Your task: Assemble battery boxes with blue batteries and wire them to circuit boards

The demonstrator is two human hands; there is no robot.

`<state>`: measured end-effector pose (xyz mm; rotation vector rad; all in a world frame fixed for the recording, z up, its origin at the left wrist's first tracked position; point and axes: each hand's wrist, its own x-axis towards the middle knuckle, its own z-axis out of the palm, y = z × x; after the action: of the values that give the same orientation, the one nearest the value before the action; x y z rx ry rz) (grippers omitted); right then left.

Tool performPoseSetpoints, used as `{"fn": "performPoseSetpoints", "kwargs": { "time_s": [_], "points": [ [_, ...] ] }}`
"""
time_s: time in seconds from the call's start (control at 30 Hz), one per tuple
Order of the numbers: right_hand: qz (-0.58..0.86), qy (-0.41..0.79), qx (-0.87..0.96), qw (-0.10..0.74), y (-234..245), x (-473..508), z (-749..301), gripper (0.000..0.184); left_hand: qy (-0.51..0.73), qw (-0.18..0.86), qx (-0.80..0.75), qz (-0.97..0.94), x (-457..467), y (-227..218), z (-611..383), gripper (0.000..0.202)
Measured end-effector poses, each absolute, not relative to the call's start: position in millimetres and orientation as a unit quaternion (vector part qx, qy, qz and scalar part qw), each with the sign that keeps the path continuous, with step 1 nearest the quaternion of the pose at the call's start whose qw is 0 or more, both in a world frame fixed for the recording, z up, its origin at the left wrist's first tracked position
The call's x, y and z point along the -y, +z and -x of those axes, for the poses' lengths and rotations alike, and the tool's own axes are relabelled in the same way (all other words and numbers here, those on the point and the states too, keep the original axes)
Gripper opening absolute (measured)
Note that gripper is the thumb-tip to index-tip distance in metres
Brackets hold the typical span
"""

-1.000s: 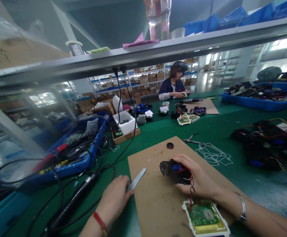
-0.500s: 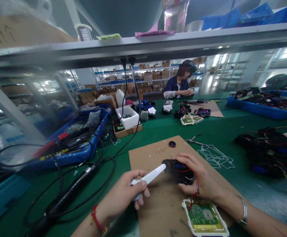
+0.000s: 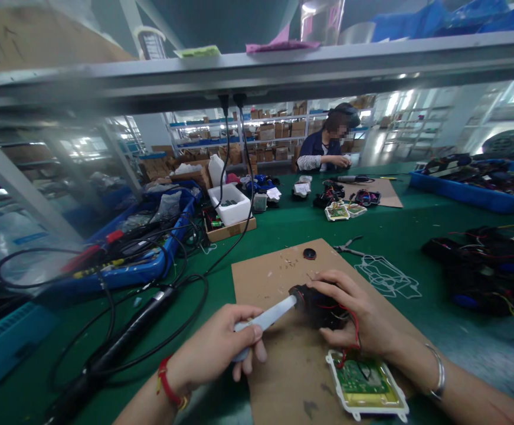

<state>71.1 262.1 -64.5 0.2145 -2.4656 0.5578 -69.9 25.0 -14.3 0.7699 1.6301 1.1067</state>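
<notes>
My left hand (image 3: 234, 339) is closed around a long white bar-shaped piece (image 3: 269, 316), its exact kind unclear. The far end of that piece meets a black device (image 3: 321, 304) with red wires, and I cannot tell whether the two are joined or only touching. Around the device's right side my right hand (image 3: 349, 307) is wrapped, thumb below and fingers on top. Red and black wires run down from it to a green circuit board (image 3: 365, 386) in a white frame. Cardboard (image 3: 278, 354) lies under both hands. A small round black speaker-like part (image 3: 309, 254) rests near its far edge.
Pliers (image 3: 349, 247) and tangled white cord (image 3: 389, 277) lie right of the cardboard. Black wired devices (image 3: 478, 277) sit farther right. Cables and a black rod-like tool (image 3: 119, 348) are at left, beside a blue bin (image 3: 124, 277). A co-worker (image 3: 327, 144) sits across the table.
The view has shifted slightly. Both hands keep their grips on the white piece and the black device, with the device tilted a little differently.
</notes>
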Motion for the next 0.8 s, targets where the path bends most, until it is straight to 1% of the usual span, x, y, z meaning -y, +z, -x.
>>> {"fn": "performPoseSetpoints", "kwargs": {
  "time_s": [0.07,0.1,0.13,0.23,0.27,0.3,0.33,0.4,0.47,0.57,0.6,0.63,0.67,0.7,0.8],
  "points": [
    [-0.087,0.197,0.93,0.298,-62,-263,-72,0.066,0.43,0.468,-0.695,-0.337,-25,-15,67,0.036],
    [-0.09,0.187,0.932,0.296,-60,-263,-72,0.064,0.407,0.427,-0.72,-0.366,-25,-17,65,0.034],
    [-0.09,0.179,0.935,0.294,-58,-264,-72,0.062,0.377,0.358,-0.75,-0.409,-25,-20,64,0.032],
    [-0.058,0.204,0.941,0.264,-52,-266,-73,0.059,0.221,0.058,-0.807,-0.544,-26,-32,62,0.036],
    [-0.04,0.225,0.942,0.246,-50,-266,-73,0.059,0.168,-0.022,-0.804,-0.57,-26,-36,63,0.039],
    [-0.023,0.243,0.942,0.228,-50,-266,-72,0.058,0.129,-0.073,-0.799,-0.583,-26,-39,64,0.041],
    [-0.009,0.254,0.943,0.214,-49,-266,-72,0.058,0.11,-0.095,-0.797,-0.586,-27,-40,65,0.041],
    [-0.001,0.244,0.948,0.205,-49,-264,-72,0.059,0.138,-0.076,-0.805,-0.572,-28,-41,66,0.035],
    [-0.014,0.203,0.955,0.215,-50,-263,-72,0.059,0.217,0.004,-0.817,-0.533,-30,-37,65,0.028],
    [-0.066,0.152,0.958,0.234,-50,-261,-74,0.056,0.302,0.175,-0.806,-0.478,-31,-30,61,0.017],
    [-0.081,0.144,0.957,0.237,-50,-261,-75,0.056,0.309,0.205,-0.802,-0.469,-31,-29,60,0.014],
    [-0.092,0.141,0.956,0.238,-49,-261,-76,0.057,0.307,0.203,-0.804,-0.468,-31,-29,58,0.012],
    [-0.096,0.142,0.956,0.239,-49,-261,-76,0.058,0.297,0.169,-0.81,-0.476,-31,-30,57,0.012],
    [-0.093,0.147,0.955,0.239,-48,-261,-77,0.06,0.278,0.104,-0.818,-0.493,-30,-32,56,0.012],
    [-0.053,0.187,0.954,0.226,-45,-261,-77,0.064,0.179,-0.138,-0.788,-0.572,-29,-43,54,0.023]
  ]
}}
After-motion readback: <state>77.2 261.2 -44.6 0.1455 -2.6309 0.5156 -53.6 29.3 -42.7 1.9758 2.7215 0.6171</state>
